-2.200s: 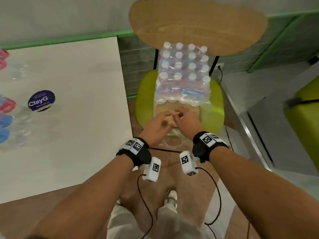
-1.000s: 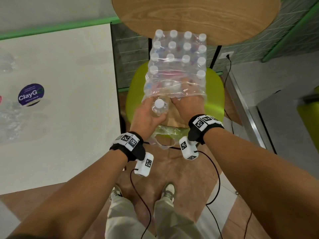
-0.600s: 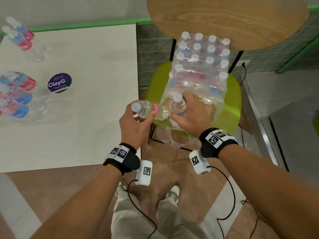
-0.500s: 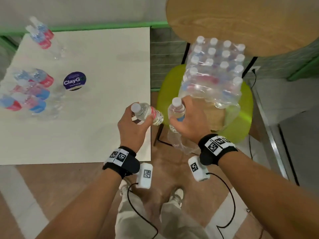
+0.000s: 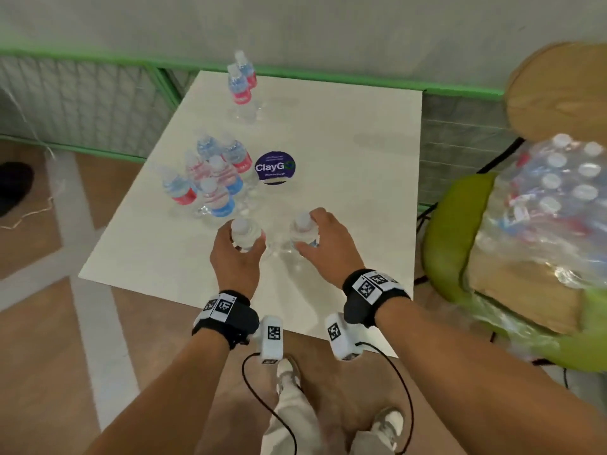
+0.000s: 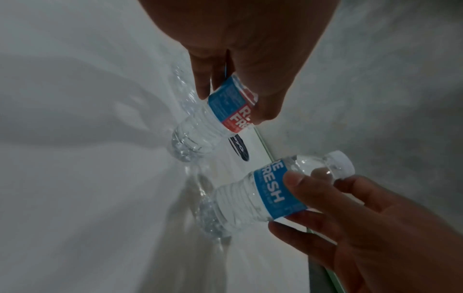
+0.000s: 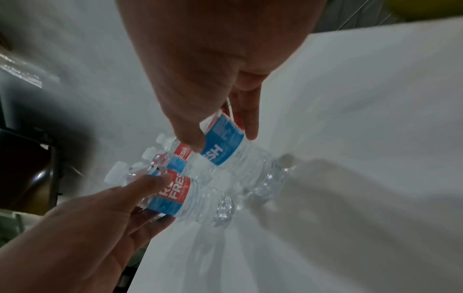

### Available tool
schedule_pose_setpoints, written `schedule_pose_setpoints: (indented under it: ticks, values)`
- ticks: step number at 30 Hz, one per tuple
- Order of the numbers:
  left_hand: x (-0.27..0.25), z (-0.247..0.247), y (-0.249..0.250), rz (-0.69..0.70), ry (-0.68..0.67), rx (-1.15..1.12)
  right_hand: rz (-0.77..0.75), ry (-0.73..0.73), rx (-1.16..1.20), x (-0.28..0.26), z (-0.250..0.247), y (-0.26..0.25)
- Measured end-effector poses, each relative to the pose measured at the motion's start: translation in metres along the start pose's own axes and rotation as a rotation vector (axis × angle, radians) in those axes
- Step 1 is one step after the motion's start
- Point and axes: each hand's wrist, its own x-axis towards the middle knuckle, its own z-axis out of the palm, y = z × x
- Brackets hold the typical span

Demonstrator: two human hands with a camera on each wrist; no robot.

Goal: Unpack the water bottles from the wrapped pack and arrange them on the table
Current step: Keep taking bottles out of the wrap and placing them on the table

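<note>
My left hand (image 5: 242, 249) grips a small clear water bottle with a red and blue label (image 6: 226, 105) around its upper body. Beside it, my right hand (image 5: 313, 239) grips a bottle with a blue label (image 7: 225, 147) the same way. Both bottles (image 5: 239, 226) (image 5: 303, 221) are upright over the near middle of the white table (image 5: 345, 152), bases down at the tabletop. Whether they rest on it I cannot tell. The torn wrapped pack (image 5: 555, 192), with several capped bottles inside, sits on a green chair at the right.
Several bottles (image 5: 210, 182) stand clustered just beyond my left hand, and two more (image 5: 241, 82) stand at the table's far edge. A round ClayGo sticker (image 5: 275, 166) lies mid-table. The green chair (image 5: 443, 231) is close to the table's right edge.
Both hands pulled a bottle each out of the pack, swung left from the chair to the table, and lowered the bottles upright near its front.
</note>
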Motion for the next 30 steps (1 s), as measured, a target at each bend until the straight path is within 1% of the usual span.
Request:
schedule_pose_setpoints:
  ticks: [4,9,12,18,20,22,24,27,28,29,30]
  values:
    - [0.042,-0.03,-0.027,-0.009,0.055,0.018,-0.003,0.012,-0.018,0.043,0.041,-0.029]
    - [0.08,-0.061,-0.048,-0.014,0.081,0.039,0.004,0.047,-0.019,0.082,0.077,-0.052]
    - [0.098,-0.073,-0.054,-0.016,0.083,0.047,0.009,0.076,-0.004,0.096,0.088,-0.059]
    - [0.122,-0.081,-0.056,0.053,0.021,0.06,0.025,0.109,0.006,0.107,0.098,-0.066]
    - [0.124,-0.08,-0.056,0.059,-0.005,0.04,0.032,0.095,0.028,0.108,0.097,-0.064]
    - [0.123,-0.08,-0.059,0.023,-0.018,0.022,0.052,0.065,0.088,0.106,0.092,-0.062]
    - [0.116,-0.077,-0.063,-0.048,0.006,0.041,0.061,0.058,0.154,0.098,0.085,-0.057]
    - [0.09,-0.065,-0.065,-0.198,0.048,0.143,0.078,0.125,0.135,0.077,0.063,-0.045]
    - [0.078,-0.057,-0.065,-0.236,0.017,0.178,0.083,0.157,0.105,0.069,0.054,-0.037]
    - [0.066,-0.047,-0.066,-0.255,-0.055,0.211,0.091,0.182,0.075,0.06,0.043,-0.03]
    - [0.052,-0.035,-0.064,-0.252,-0.165,0.23,0.103,0.201,0.055,0.05,0.031,-0.023]
